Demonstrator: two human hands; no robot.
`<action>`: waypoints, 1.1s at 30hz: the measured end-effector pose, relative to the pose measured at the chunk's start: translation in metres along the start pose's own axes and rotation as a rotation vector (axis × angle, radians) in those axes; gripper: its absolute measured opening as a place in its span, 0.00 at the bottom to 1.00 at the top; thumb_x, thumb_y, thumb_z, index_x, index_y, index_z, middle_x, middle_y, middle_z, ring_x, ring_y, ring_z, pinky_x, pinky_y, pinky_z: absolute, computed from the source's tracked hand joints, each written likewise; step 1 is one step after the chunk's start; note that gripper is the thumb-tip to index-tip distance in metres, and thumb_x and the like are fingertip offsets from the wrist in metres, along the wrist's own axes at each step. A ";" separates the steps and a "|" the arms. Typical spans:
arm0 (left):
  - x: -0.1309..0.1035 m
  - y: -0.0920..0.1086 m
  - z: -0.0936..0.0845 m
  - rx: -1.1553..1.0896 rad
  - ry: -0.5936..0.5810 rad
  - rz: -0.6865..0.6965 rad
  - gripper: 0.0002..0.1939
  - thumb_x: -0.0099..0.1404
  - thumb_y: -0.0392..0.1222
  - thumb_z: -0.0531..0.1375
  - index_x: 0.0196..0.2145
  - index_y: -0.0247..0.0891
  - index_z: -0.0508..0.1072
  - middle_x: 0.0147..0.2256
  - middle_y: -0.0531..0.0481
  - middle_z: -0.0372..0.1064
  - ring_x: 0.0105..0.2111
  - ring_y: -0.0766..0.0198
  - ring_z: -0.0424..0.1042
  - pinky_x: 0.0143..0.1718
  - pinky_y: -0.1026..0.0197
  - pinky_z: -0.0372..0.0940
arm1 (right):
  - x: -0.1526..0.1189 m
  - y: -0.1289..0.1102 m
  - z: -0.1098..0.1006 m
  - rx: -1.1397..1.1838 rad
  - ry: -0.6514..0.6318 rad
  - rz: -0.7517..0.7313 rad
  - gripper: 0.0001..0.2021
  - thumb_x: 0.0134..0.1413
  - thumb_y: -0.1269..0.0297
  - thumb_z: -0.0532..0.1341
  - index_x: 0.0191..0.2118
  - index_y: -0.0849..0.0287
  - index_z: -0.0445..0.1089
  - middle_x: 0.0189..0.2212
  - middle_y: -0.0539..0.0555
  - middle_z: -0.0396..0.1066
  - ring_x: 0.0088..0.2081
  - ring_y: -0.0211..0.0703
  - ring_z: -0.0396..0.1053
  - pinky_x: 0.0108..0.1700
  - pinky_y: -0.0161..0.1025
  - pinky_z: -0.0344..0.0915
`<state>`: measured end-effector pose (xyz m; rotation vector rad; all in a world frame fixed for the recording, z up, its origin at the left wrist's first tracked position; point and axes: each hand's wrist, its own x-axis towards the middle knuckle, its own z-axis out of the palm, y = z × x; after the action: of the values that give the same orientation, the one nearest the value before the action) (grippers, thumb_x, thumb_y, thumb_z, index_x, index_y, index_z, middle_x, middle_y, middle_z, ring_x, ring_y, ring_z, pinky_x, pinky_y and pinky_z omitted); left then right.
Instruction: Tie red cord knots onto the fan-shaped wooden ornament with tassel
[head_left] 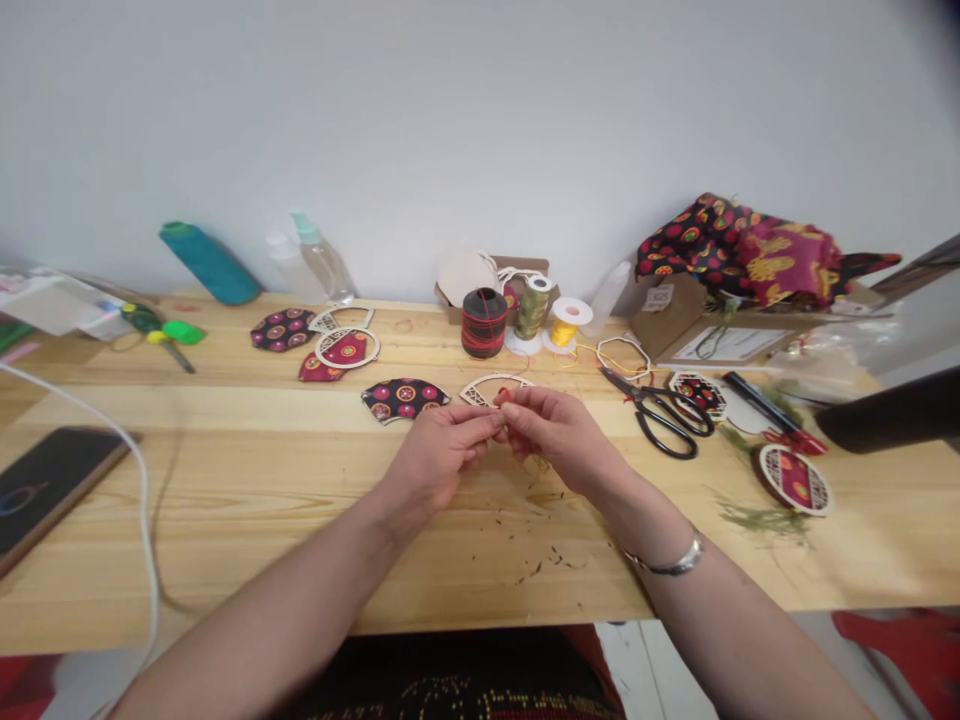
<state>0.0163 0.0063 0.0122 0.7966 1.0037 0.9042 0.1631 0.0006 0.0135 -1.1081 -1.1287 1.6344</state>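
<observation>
My left hand (pixel 442 447) and my right hand (pixel 553 430) meet fingertip to fingertip above the middle of the table, both closed in a pinch. A small red piece (pixel 505 397) shows at the right fingertips; its kind is too small to make out. Whatever lies between the left fingers is hidden. Right behind the fingers is a pale fan-shaped openwork frame (pixel 480 388), partly covered by the hands. Left of it lies a fan-shaped piece (pixel 405 399) covered in dark patterned fabric. Small dark scraps (pixel 551 558) are scattered on the wood below the right hand.
Black-handled scissors (pixel 664 415) lie right of my hands. Thread spools, red-black (pixel 483 325), green (pixel 532 308) and yellow (pixel 570 322), stand behind. A cardboard box (pixel 720 330) bears patterned cloth (pixel 742 250). At left are a phone (pixel 56 490), a white cable (pixel 139 480) and a teal cone (pixel 210 265).
</observation>
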 end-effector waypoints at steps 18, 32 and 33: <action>0.000 0.001 0.001 0.021 -0.011 -0.010 0.07 0.47 0.39 0.68 0.22 0.31 0.76 0.20 0.52 0.67 0.15 0.79 0.50 0.17 0.68 0.40 | 0.000 -0.003 -0.005 0.012 0.004 0.021 0.17 0.46 0.52 0.66 0.37 0.61 0.73 0.22 0.49 0.70 0.22 0.31 0.62 0.23 0.30 0.54; -0.001 0.003 0.000 0.097 -0.023 -0.001 0.04 0.49 0.36 0.65 0.21 0.31 0.76 0.20 0.51 0.68 0.15 0.79 0.51 0.16 0.68 0.40 | 0.004 -0.001 -0.006 0.012 0.103 0.039 0.11 0.35 0.62 0.71 0.27 0.62 0.75 0.17 0.48 0.68 0.19 0.30 0.59 0.20 0.31 0.49; -0.001 0.003 0.000 0.087 -0.027 -0.006 0.05 0.49 0.36 0.65 0.21 0.31 0.76 0.20 0.51 0.68 0.15 0.79 0.51 0.16 0.68 0.40 | 0.005 0.001 -0.006 -0.003 0.117 0.001 0.10 0.36 0.62 0.70 0.26 0.61 0.75 0.17 0.48 0.68 0.19 0.31 0.59 0.21 0.32 0.50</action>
<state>0.0152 0.0069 0.0155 0.8761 1.0270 0.8473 0.1672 0.0065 0.0102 -1.1903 -1.0558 1.5484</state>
